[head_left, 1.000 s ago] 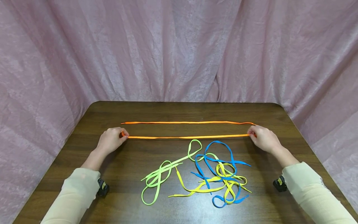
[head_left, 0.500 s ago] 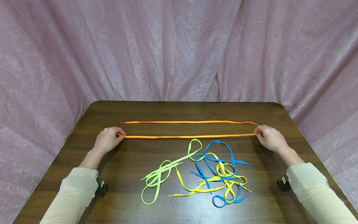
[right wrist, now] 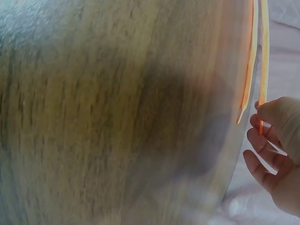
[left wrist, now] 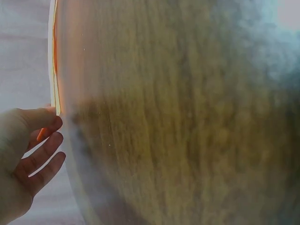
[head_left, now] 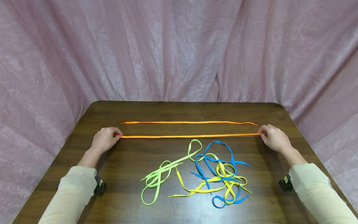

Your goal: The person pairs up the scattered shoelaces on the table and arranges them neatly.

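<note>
An orange shoelace (head_left: 190, 136) runs straight and taut from side to side between my two hands. My left hand (head_left: 105, 138) pinches its left end between thumb and index finger; in the left wrist view a short orange tip (left wrist: 41, 135) sticks out below the fingers. At the other end my right hand (head_left: 274, 139) pinches the lace the same way, its tip (right wrist: 261, 127) showing past the thumb in the right wrist view. Behind it, nearly parallel, a second orange shoelace (head_left: 179, 122) lies stretched out on the table.
Nearer on the brown wooden table (head_left: 120, 193) lie loosely looped shoelaces: a light green one (head_left: 158, 174) left of centre, with a blue one (head_left: 199, 169) and a yellow one (head_left: 193, 190) tangled to the right. A pink curtain (head_left: 179, 49) hangs behind the table's far edge.
My hands have moved apart, left hand leftward and right hand rightward, sliding out to the ends of the held orange lace. The right end of the rear lace now shows uncovered.
</note>
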Available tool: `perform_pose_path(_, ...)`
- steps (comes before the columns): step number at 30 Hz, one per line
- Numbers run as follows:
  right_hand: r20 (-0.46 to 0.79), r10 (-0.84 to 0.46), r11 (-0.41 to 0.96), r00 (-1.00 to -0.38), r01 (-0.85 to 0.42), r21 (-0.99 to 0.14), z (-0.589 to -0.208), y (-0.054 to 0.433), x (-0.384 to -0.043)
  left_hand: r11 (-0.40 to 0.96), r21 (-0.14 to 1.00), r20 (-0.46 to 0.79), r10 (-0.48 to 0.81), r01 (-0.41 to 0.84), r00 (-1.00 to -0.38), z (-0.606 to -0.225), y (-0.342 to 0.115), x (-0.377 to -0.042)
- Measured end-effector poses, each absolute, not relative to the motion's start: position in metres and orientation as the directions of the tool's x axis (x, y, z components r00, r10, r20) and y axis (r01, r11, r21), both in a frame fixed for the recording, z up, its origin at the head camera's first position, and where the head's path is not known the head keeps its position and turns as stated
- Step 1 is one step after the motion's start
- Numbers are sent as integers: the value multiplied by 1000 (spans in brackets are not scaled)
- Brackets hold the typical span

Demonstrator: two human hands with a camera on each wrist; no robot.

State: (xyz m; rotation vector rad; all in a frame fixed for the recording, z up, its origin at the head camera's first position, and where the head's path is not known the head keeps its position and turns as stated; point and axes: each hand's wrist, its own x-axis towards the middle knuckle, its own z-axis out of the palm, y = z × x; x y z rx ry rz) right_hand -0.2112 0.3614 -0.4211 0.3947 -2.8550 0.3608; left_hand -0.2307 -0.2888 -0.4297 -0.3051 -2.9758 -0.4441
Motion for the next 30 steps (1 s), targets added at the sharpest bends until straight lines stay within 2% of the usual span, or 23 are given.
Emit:
perform_pose_path(14, 271, -211, 939, -939, -271, -211, -422, 365, -223, 952, 269, 113, 118, 145, -987, -423, -286, -250)
perform_pose_path(21, 223, -184, 948, -957, -233, -218, -419, 364, -230, 948, 296, 114, 85, 116, -990, -423, -285, -256)
perform_pose_path(30, 220, -155, 952, -963, -205, -225, -421, 361, -243, 946, 320, 111, 20, 54, -994, -427, -284, -264)
